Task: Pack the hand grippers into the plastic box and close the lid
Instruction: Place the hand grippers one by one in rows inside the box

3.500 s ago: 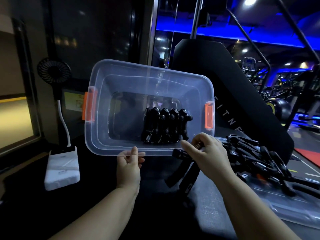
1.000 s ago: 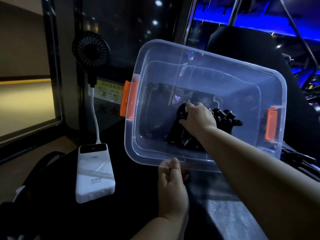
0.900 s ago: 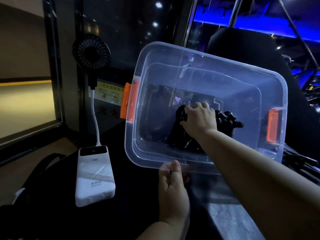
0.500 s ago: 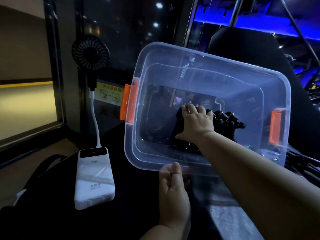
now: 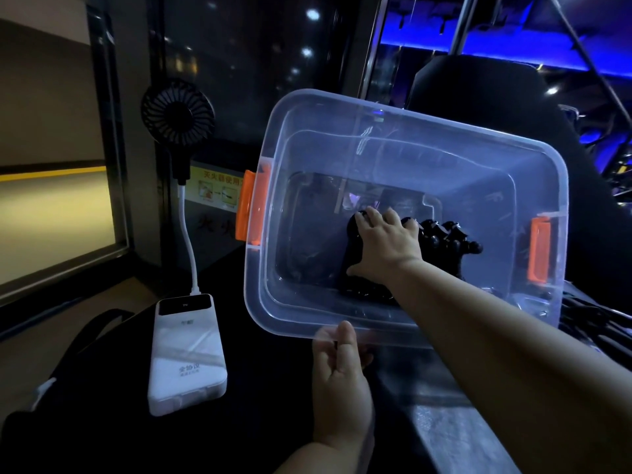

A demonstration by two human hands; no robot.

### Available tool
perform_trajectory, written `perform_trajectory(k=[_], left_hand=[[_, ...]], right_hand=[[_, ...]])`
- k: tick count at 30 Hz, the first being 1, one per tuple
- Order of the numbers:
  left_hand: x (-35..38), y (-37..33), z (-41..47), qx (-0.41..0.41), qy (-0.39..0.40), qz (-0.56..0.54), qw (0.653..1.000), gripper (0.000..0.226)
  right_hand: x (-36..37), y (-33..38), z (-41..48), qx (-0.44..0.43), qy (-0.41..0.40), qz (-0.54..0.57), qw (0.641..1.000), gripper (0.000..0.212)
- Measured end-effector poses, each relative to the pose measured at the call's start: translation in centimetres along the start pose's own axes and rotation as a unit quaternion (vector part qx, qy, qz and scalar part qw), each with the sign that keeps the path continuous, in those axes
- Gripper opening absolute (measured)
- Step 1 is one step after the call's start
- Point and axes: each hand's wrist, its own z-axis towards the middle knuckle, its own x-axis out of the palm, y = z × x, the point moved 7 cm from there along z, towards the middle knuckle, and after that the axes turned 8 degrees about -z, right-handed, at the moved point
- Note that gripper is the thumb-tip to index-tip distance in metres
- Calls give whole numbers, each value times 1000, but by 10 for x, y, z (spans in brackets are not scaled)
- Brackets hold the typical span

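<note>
Hand grippers (image 5: 444,241): black, knobbed, inside clear rectangular plastic box (image 5: 478,172).

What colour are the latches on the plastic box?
Orange, one latch on each short side of the clear plastic box; head view.

White power bank (image 5: 187,354), small black fan (image 5: 178,111), black bag (image 5: 71,364)
</note>
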Motion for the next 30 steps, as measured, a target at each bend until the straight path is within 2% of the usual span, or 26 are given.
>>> perform_trajectory(k=[7,14,18,21,25,30], left_hand=[[2,-7,-2,24,8,31,999,19],[2,-8,2,48,-3,41,998,19],[6,-10,1,48,1,29,998,18],[6,-11,0,54,-3,22,998,16],[7,-12,-3,60,-3,34,998,17],[7,-10,-4,64,0,52,997,17]], right_hand=[[-9,-15,-7,5,-19,52,998,88],[-28,-50,-59,66,-64,150,984,70],[-27,-79,-108,100,-132,187,968,54],[-20,-109,-146,129,-170,204,956,55],[2,-154,-190,183,-149,220,946,56],[21,-193,-232,256,-120,236,930,44]])
